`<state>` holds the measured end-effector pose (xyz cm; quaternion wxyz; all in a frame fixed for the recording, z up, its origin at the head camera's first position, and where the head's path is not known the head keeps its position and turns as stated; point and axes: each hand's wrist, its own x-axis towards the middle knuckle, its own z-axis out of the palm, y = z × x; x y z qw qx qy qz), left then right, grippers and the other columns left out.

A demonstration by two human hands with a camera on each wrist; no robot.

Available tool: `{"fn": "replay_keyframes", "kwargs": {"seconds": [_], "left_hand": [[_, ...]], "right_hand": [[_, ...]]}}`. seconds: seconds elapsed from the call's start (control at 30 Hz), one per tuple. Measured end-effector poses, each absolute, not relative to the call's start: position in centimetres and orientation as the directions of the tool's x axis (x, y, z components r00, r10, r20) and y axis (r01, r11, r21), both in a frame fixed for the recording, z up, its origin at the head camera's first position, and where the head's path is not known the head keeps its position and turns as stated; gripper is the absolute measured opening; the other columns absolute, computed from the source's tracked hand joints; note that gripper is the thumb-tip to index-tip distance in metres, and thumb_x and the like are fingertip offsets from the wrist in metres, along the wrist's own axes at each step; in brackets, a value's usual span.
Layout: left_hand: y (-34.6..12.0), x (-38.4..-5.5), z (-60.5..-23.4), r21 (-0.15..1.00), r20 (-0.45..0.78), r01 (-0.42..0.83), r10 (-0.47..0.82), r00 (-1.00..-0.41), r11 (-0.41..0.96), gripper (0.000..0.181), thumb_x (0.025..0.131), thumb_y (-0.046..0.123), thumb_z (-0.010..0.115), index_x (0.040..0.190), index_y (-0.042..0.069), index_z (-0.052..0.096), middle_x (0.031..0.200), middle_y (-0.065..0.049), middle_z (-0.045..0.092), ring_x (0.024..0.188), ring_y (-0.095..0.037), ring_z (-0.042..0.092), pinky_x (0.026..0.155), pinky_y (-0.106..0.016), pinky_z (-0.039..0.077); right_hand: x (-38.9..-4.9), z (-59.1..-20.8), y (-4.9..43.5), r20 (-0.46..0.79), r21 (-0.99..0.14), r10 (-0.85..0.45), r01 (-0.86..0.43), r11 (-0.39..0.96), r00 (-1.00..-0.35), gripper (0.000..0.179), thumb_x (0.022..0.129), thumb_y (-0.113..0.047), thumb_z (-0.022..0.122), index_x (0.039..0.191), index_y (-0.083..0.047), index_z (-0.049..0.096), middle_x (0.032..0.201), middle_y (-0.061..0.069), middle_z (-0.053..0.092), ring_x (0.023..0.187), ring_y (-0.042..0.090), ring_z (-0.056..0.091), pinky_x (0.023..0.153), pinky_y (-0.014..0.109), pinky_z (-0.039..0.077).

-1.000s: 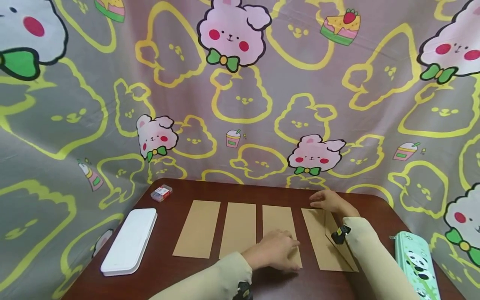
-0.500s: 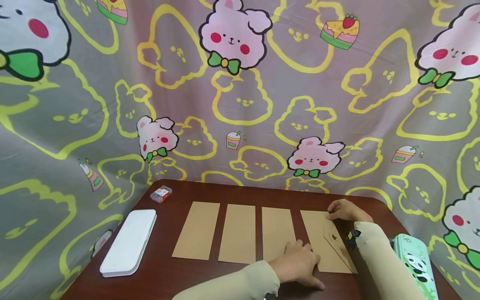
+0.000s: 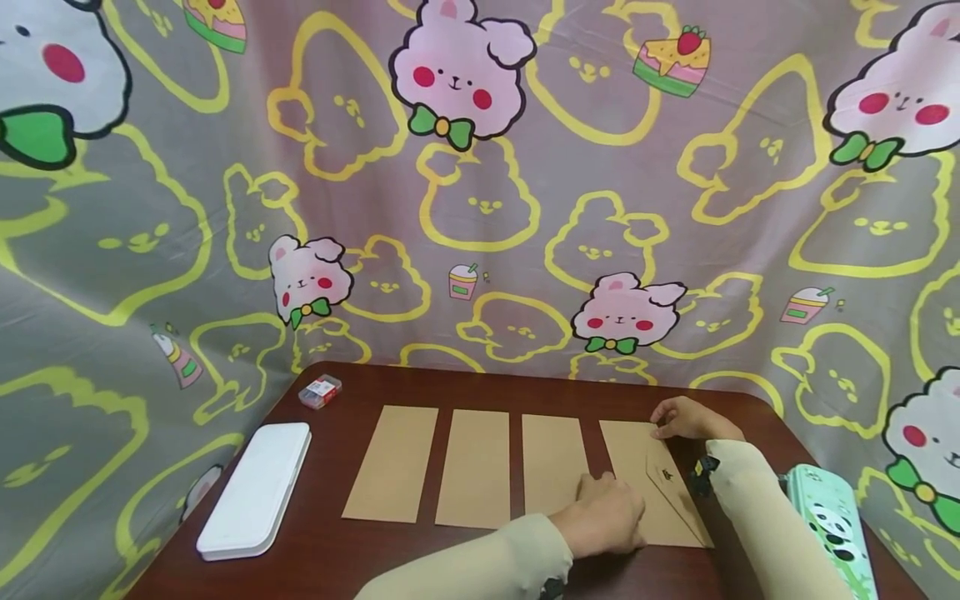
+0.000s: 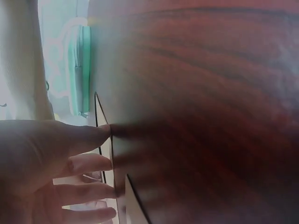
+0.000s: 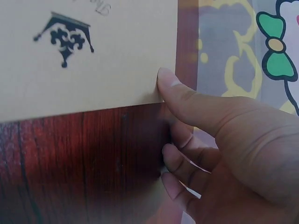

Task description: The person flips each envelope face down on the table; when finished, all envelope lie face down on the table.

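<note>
A brown paper envelope [image 3: 636,467] lies at the right end of a row of similar envelopes, its pointed flap with a black ornament towards the right. My right hand [image 3: 693,420] is at its far right corner. In the right wrist view, the thumb [image 5: 169,80] lies against that corner while the other fingers curl below it. My left hand [image 3: 606,515] is at the envelope's near left part. The left wrist view shows its fairly straight fingers [image 4: 88,190] with their tips at the envelope's edge [image 4: 108,175]. The head view hides the tips.
Left of it lie further brown envelopes [image 3: 555,454], [image 3: 474,467], [image 3: 392,462]. A white case [image 3: 255,490] and a small clear box [image 3: 320,391] are at the table's left. A green panda pencil case [image 3: 828,521] sits right of my right arm. A patterned curtain [image 3: 510,183] surrounds the table.
My left hand has moved right from the third envelope to the rightmost one, its fingers drawing together. My right hand has shifted right to the far corner, and the flap now lies flatter.
</note>
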<state>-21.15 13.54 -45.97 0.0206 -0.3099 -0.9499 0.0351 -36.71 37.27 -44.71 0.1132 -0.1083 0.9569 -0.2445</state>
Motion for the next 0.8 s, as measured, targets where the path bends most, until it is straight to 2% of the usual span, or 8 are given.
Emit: {"fn": "replay_keyframes", "kwargs": {"seconds": [0.33,0.47,0.6,0.73,0.8], "left_hand": [[13.68,-21.29,-46.03,-0.081,0.013,0.623,0.625,-0.780,0.778,0.030,0.082,0.055,0.080,0.069,0.031,0.068,0.088,0.015,0.070,0.083,-0.007,0.063,0.073,-0.036,0.047],[13.97,-21.18,-45.71,-0.069,-0.015,0.600,0.601,-0.799,0.797,0.030,0.082,0.052,0.082,0.070,0.031,0.065,0.088,0.016,0.068,0.082,-0.007,0.063,0.070,-0.035,0.048],[14.30,-20.87,-45.59,-0.080,-0.032,0.575,0.575,-0.818,0.814,0.030,0.082,0.052,0.082,0.070,0.032,0.064,0.089,0.016,0.067,0.082,-0.008,0.062,0.068,-0.036,0.047],[14.39,-20.73,-45.63,-0.109,-0.014,0.574,0.576,-0.818,0.812,0.029,0.081,0.054,0.082,0.071,0.032,0.065,0.089,0.015,0.068,0.082,-0.008,0.063,0.069,-0.036,0.047],[14.35,-20.72,-45.63,-0.117,-0.006,0.574,0.577,-0.817,0.811,0.029,0.081,0.054,0.082,0.072,0.032,0.065,0.090,0.016,0.069,0.083,-0.008,0.063,0.070,-0.035,0.048]], "right_hand": [[-36.42,-44.27,36.97,-0.177,-0.491,-0.279,-0.160,0.856,-0.944,0.025,0.087,-0.016,0.081,0.101,0.001,0.069,0.087,0.006,0.063,0.080,0.019,0.054,0.074,0.033,0.046],[-36.45,-44.04,36.71,-0.157,-0.468,-0.321,-0.216,0.857,-0.934,0.017,0.096,-0.015,0.071,0.100,0.002,0.070,0.091,0.009,0.069,0.082,0.018,0.056,0.074,0.034,0.048],[-36.45,-43.88,36.69,-0.155,-0.440,-0.316,-0.220,0.871,-0.936,0.021,0.102,-0.014,0.060,0.102,0.004,0.071,0.095,0.012,0.071,0.084,0.019,0.058,0.077,0.039,0.050],[-36.50,-43.75,36.68,-0.164,-0.423,-0.287,-0.196,0.885,-0.944,0.021,0.100,-0.014,0.060,0.100,0.003,0.072,0.093,0.011,0.070,0.083,0.020,0.058,0.077,0.039,0.051],[-36.56,-43.75,36.65,-0.165,-0.426,-0.278,-0.186,0.885,-0.946,0.023,0.100,-0.017,0.061,0.097,0.002,0.072,0.088,0.010,0.068,0.080,0.020,0.056,0.072,0.037,0.049]]}}
